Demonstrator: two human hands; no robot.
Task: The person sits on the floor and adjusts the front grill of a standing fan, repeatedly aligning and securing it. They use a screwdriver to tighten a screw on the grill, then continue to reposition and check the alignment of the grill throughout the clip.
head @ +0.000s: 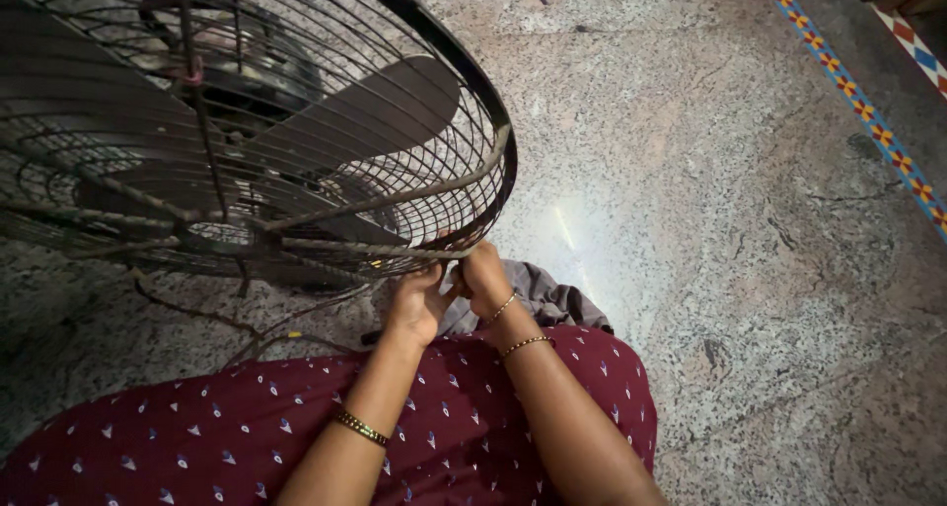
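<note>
The person sits on the floor, lap covered in maroon printed cloth (296,437), both forearms reaching forward with gold bangles (360,428) at the wrists. The left hand (416,304) and right hand (483,274) meet at the lower rim of the fan guard (434,185), a large round wire cage tilted towards the viewer. The fingers of both hands are curled in and pinched on the rim wire at one spot, touching each other; whether a clip or fastener sits between them cannot be told, as the fingertips hide it. A grey cloth (547,304) lies just behind the hands, on the lap's far edge.

Judged step: working a fixing point at the guard's bottom edge, by hand, early in the job, since the guard is seated all round over the blade (375,107). The next move would call for a firm, small twist or pull at that point while the cage is steadied.

Beyond lie the speckled stone floor (710,200) and its patterned tile border (868,111) at the far right corner.
</note>
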